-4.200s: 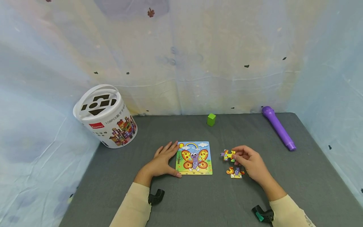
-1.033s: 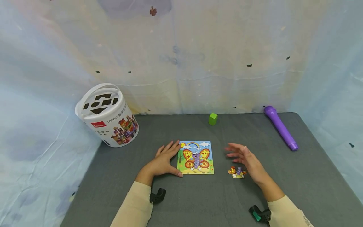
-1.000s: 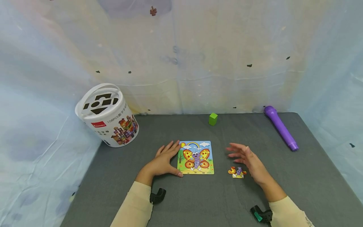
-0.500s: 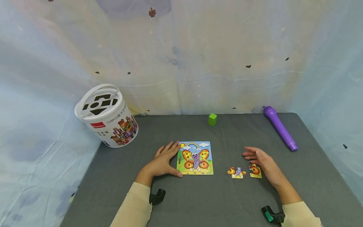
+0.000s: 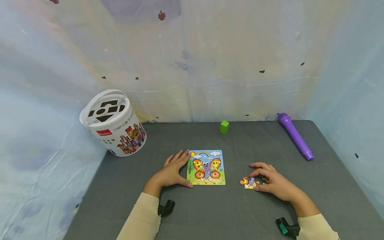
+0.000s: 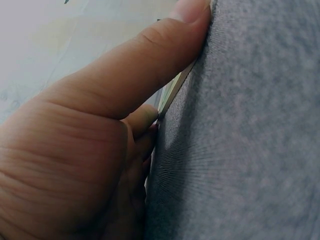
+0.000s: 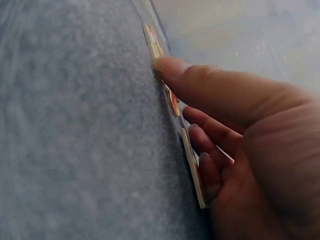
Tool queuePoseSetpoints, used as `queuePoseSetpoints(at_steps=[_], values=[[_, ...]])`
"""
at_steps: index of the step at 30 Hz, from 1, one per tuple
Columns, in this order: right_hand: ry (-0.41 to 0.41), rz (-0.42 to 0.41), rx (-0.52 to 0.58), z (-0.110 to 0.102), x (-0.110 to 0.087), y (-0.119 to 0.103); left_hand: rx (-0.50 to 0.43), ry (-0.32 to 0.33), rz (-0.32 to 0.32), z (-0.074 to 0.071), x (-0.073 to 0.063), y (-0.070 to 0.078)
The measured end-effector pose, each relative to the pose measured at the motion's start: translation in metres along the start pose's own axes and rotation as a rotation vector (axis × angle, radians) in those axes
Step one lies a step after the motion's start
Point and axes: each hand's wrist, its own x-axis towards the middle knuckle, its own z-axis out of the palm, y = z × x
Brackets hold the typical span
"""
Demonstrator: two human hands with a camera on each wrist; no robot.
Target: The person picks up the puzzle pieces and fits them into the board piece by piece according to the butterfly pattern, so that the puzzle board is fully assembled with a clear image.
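My left hand [image 5: 171,172] rests spread on the table at the left edge of a square butterfly picture puzzle [image 5: 206,166], fingertips at its upper left and thumb at its lower left corner. To the right of the puzzle, my right hand [image 5: 279,185] pinches a loose puzzle piece [image 5: 251,182], thumb at its near edge and fingers at its far side. A second puzzle piece [image 5: 265,179] lies mostly hidden under the right hand. In the right wrist view the thumb presses the first piece's edge, with the other fingers curled over the second piece [image 7: 193,167].
A white block bucket [image 5: 114,128] with a slotted lid stands at the back left. A green cube [image 5: 224,127] sits near the back edge of the grey table [image 5: 207,213], and a purple microphone-shaped stick [image 5: 295,136] lies at the back right. Patterned cloth hangs behind.
The right hand earlier held another piece farther back, no longer seen there. It opened, moved right, uncovering a corner piece, then came forward and took hold of the near piece. The left hand stayed.
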Motion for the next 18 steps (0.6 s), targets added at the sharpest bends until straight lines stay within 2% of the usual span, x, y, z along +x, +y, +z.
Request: queuePoseSetpoints(at_steps=[7,12,18], values=[[0.059,0.039,0.013,0.002,0.002,-0.003,-0.008,-0.009,-0.002,0.000,-0.001,0.001],[0.136,0.112,0.100,0.006,0.005,-0.005,-0.006,-0.012,-0.004,-0.001,-0.001,0.001],[0.296,0.062,0.096,0.017,0.012,-0.009,-0.007,-0.009,-0.003,0.000,0.002,-0.002]])
